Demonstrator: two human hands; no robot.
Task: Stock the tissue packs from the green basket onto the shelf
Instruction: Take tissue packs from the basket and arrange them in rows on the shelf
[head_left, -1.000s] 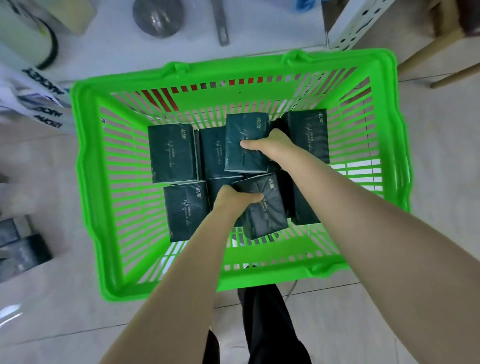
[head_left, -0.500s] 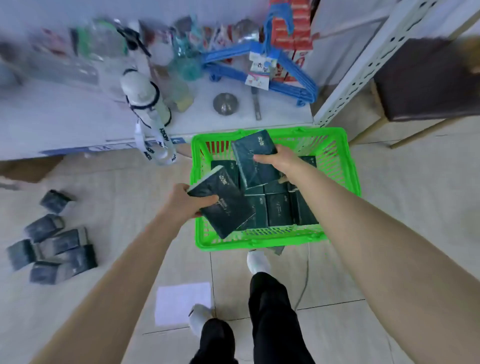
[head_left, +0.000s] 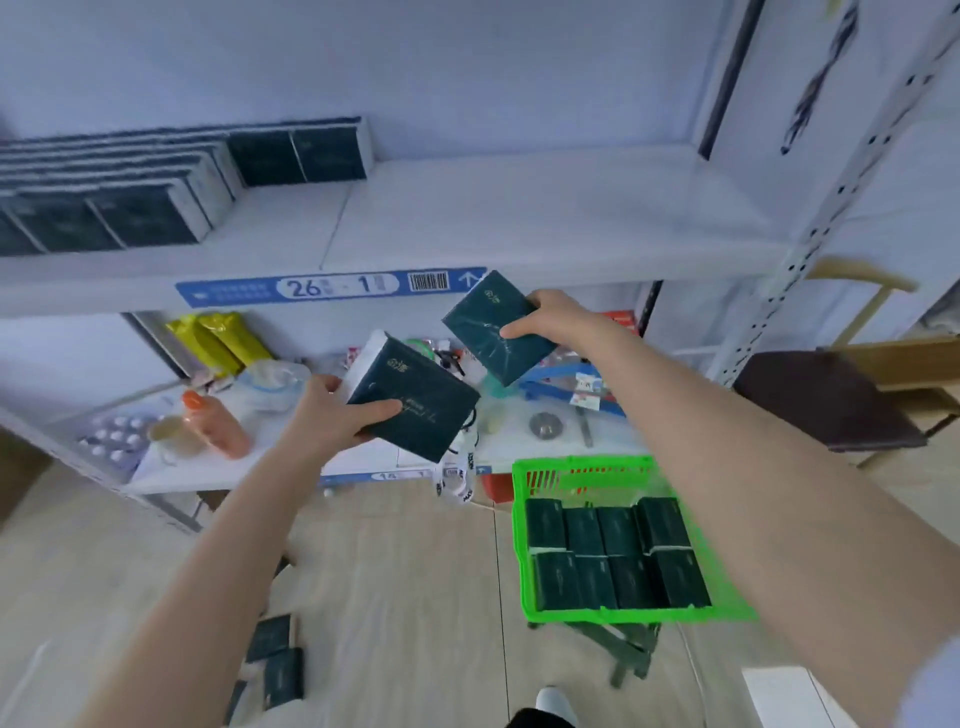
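The left hand (head_left: 324, 421) curls its fingers and thumb round 1 dark tissue pack (head_left: 421, 410). The right hand (head_left: 553, 319) grips a second pack (head_left: 491, 332) the same way, a bit higher, up by the edge of the top shelf (head_left: 519, 218). Below the right hand sits the green basket (head_left: 521, 545) with 8 more packs (head_left: 613, 551) inside. Up and left of both hands, a row of packs (head_left: 119, 197) stands on that shelf, well away.

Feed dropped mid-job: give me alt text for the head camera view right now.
The left hand and right hand each hold a dark green tissue pack, the left pack lower, the right pack higher, up before the white shelf. Stocked packs line the shelf's left part; the green basket below holds more packs.
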